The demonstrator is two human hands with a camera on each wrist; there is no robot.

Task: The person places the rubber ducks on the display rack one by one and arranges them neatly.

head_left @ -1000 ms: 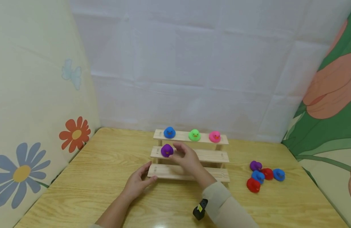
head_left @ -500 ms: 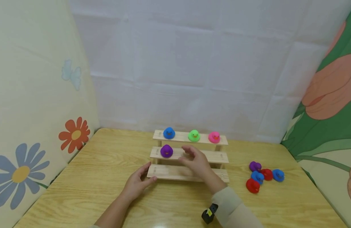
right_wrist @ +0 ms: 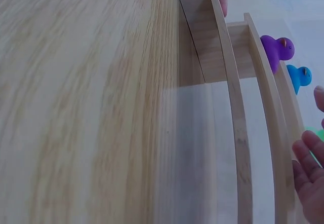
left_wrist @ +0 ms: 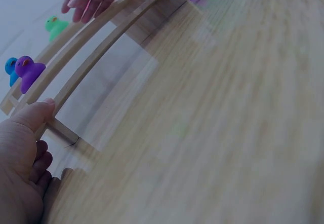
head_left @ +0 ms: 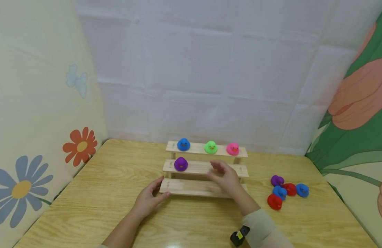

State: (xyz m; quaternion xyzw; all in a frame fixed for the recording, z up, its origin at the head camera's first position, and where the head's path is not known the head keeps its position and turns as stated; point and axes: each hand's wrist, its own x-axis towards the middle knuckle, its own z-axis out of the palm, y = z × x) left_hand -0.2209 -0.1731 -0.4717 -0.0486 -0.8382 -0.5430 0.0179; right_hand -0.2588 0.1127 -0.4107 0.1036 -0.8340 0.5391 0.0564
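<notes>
Purple duck point(head_left: 181, 164) sits upright on the middle board of the three-step wooden rack point(head_left: 191, 187), near that board's left end, bill toward the person.

Hands: left hand point(head_left: 148, 199) at the rack's lower left corner, thumb over the front edge of the lowest board, fingers round its left end, so the board's corner is pinched between them. Right hand point(head_left: 225, 179) over the right half of the rack's middle board, well apart from the purple duck. Its fingers are relaxed and parted, slightly bent, thumb away from them. Whether it touches the rack I cannot tell.

Rack's top board, left to right: blue duck point(head_left: 183, 144) near the left end, behind the purple one; green duck point(head_left: 210, 147) about the middle; pink duck point(head_left: 233, 149) near the right end. All three upright, facing the person.

On the tabletop point(head_left: 122, 172), to the right of the rack, a loose cluster of five: second purple duck point(head_left: 277, 180) farthest back, red duck point(head_left: 290, 189) just beside it, two more blue ones, one of them outermost from the rack, and another red one at the front.

Black device point(head_left: 237, 238) with a yellow label by the right sleeve point(head_left: 259, 224), in front of the rack. White cloth point(head_left: 184, 69) behind the rack; flower-printed panels to either side.
</notes>
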